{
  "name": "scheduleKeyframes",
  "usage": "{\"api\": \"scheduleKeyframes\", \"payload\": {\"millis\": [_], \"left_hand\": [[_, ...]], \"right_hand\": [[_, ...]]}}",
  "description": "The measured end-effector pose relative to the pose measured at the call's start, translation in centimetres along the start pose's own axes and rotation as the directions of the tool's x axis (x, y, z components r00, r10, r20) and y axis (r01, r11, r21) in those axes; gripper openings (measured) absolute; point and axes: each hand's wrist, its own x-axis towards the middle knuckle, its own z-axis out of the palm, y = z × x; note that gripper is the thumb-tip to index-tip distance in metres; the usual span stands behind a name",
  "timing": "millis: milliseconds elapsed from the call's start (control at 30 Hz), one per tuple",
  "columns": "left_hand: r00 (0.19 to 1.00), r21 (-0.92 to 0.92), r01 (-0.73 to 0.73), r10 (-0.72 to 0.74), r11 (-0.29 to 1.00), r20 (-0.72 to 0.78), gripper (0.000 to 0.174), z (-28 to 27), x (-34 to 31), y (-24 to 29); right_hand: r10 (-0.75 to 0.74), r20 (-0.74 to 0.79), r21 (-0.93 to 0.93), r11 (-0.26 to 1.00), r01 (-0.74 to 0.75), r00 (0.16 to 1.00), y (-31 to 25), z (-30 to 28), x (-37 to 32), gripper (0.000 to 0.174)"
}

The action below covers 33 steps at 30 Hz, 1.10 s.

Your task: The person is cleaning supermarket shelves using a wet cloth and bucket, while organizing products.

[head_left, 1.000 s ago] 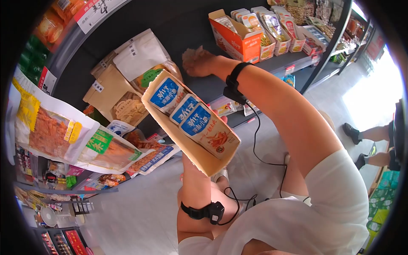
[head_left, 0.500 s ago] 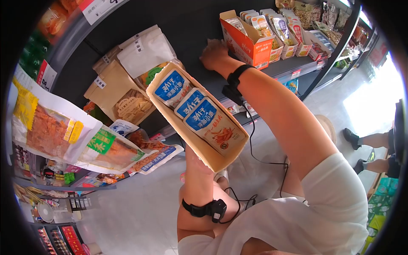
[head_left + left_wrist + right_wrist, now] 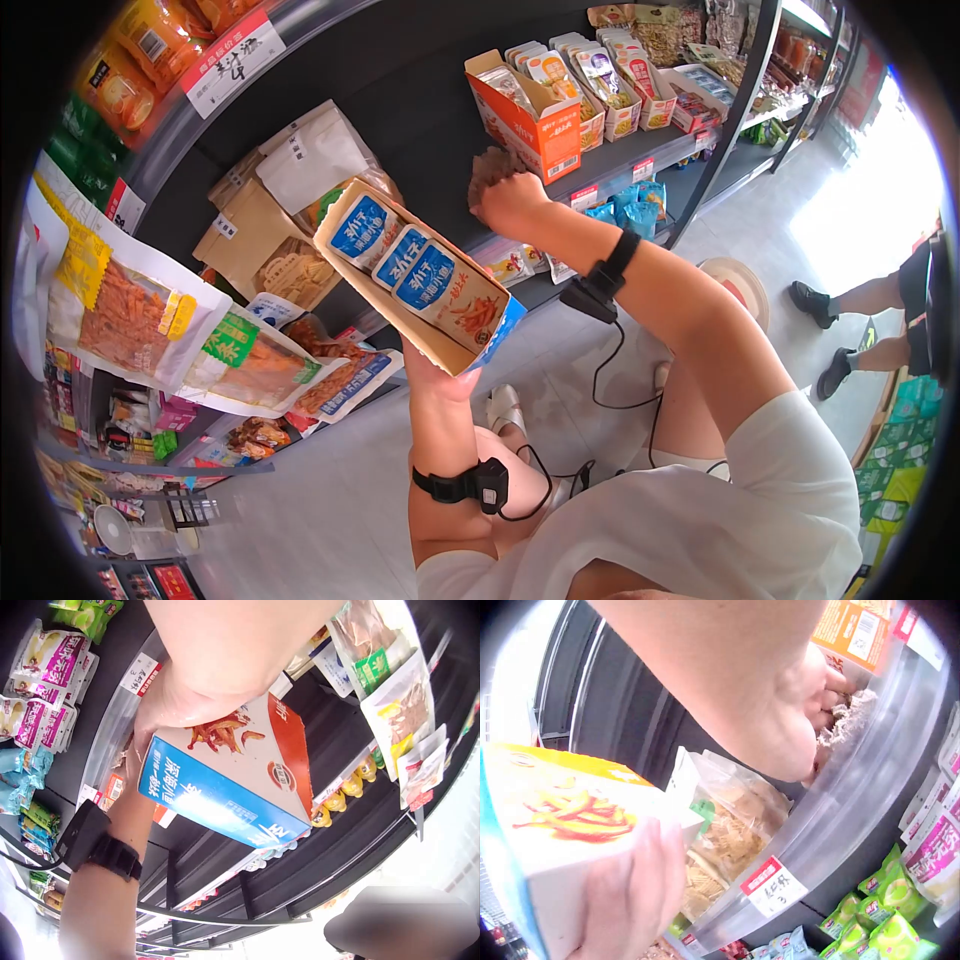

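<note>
My left hand grips the bottom end of an open cardboard display box and holds it up, tilted, in front of the shelves. Inside it lie blue-and-white snack packets. From the left wrist view the box shows its blue and orange sides under my palm. My right hand is curled round a frayed beige cloth at the front of the dark shelf, just left of an orange display box. The right wrist view shows the cloth bunched in my fingers.
Brown and clear snack bags hang left of the held box. More packet boxes line the shelf to the right. A lower shelf holds blue packets. Another person's legs stand in the aisle at right.
My right hand has drawn back from beside the orange box toward the shelf's front edge, the cloth still in it. The held box has shifted slightly left and lower.
</note>
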Motion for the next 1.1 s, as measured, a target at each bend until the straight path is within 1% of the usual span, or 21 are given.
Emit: {"api": "scheduleKeyframes", "payload": {"millis": [33, 100, 133, 233, 267, 300, 333, 400, 433, 533, 567, 633, 667, 733, 833, 933, 1033, 1067, 1100], "left_hand": [[1.0, -0.022, 0.014, -0.014, 1.0, 0.001, 0.053, -0.1, 0.0, 0.0], [0.999, -0.067, 0.038, -0.038, 0.997, 0.007, 0.053, -0.4, 0.3, 0.2], [1.0, -0.073, 0.021, -0.021, 0.997, -0.004, 0.053, -0.3, 0.5, 0.1], [0.998, -0.087, -0.018, 0.012, 0.996, -0.063, 0.054, -0.1, 0.8, 0.0], [0.996, -0.09, -0.021, 0.012, 0.996, -0.092, 0.055, 0.0, 0.8, 0.0], [0.993, -0.092, -0.024, 0.013, 0.996, -0.12, 0.055, 0.2, 1.0, 0.1], [0.991, -0.117, -0.02, 0.005, 0.993, -0.131, 0.056, 0.4, 1.0, 0.1], [0.987, -0.164, -0.017, -0.009, 0.986, -0.158, 0.056, 0.4, 1.0, 0.2], [0.991, -0.117, -0.032, 0.016, 0.993, -0.131, 0.057, 0.1, 1.1, 0.1], [0.995, -0.076, -0.08, 0.075, 0.994, -0.066, 0.057, -0.8, 1.4, -0.1], [0.996, -0.084, -0.054, 0.047, 0.995, -0.078, 0.056, -0.4, 1.3, 0.1], [0.999, -0.069, -0.048, 0.047, 0.997, -0.015, 0.055, -0.8, 1.5, 0.4], [0.999, -0.064, -0.042, 0.043, 0.997, 0.015, 0.055, -0.8, 1.4, 0.5], [0.999, -0.081, -0.051, 0.051, 0.995, -0.007, 0.053, -0.5, 1.5, 0.7], [0.997, -0.105, -0.073, 0.072, 0.992, -0.022, 0.052, -0.3, 1.3, 1.0], [0.997, -0.112, -0.076, 0.072, 0.991, -0.039, 0.051, -0.3, 1.2, 1.3], [1.0, -0.148, -0.023, 0.024, 0.989, 0.007, 0.049, 0.2, 0.7, 1.4], [1.0, -0.163, -0.002, 0.005, 0.987, 0.016, 0.049, 0.5, 0.5, 1.4], [0.996, -0.177, 0.001, 0.014, 0.984, 0.085, 0.049, 1.0, 0.4, 1.4]], "right_hand": [[0.019, 0.122, 0.05, 0.998, -0.026, 0.992, -0.2, -1.2, -1.0, 0.023], [-0.068, 0.038, -0.034, 0.997, 0.069, 0.997, -0.4, -1.1, -2.7, 0.019], [-0.116, -0.002, -0.078, 0.99, 0.116, 0.993, -0.3, -1.1, -3.1, 0.017], [-0.223, 0.174, 0.021, 0.975, 0.223, 0.959, -0.5, -0.6, -1.6, 0.026], [-0.317, 0.031, 0.087, 0.946, 0.313, 0.948, -0.7, 1.0, -0.7, 0.027], [-0.393, -0.12, 0.136, 0.903, 0.407, 0.912, -1.0, 2.9, 0.4, 0.029], [-0.451, -0.274, 0.169, 0.847, 0.504, 0.849, -1.3, 4.0, 1.6, 0.031], [-0.429, -0.186, 0.043, 0.895, 0.444, 0.884, -2.3, 3.6, 4.4, 0.035], [-0.412, -0.142, -0.02, 0.91, 0.414, 0.9, -2.7, 3.5, 5.9, 0.038], [-0.32, 0.007, 0.089, 0.944, 0.318, 0.947, -3.6, 0.9, 9.6, 0.037], [-0.253, 0.035, 0.133, 0.96, 0.246, 0.967, -3.7, -0.4, 10.5, 0.038], [-0.118, 0.105, 0.213, 0.973, 0.093, 0.987, -3.6, -2.1, 12.1, 0.04], [-0.054, 0.077, 0.229, 0.973, 0.035, 0.996, -3.3, -1.6, 13.0, 0.04], [0.077, 0.027, 0.26, 0.962, -0.082, 0.997, -2.6, -0.9, 13.3, 0.041], [0.064, 0.053, 0.045, 0.997, -0.067, 0.997, -2.4, -0.7, 11.3, 0.044], [0.181, 0.019, 0.008, 0.983, -0.181, 0.983, -3.2, -0.7, 7.9, 0.043], [0.018, -0.05, -0.008, 1.0, -0.018, 0.999, -1.9, 1.9, 5.0, 0.04], [-0.002, -0.019, -0.03, 1.0, 0.002, 1.0, -1.9, 1.3, 3.7, 0.038], [-0.019, 0.01, -0.049, 0.999, 0.019, 1.0, -1.8, 0.6, 2.4, 0.037]]}}
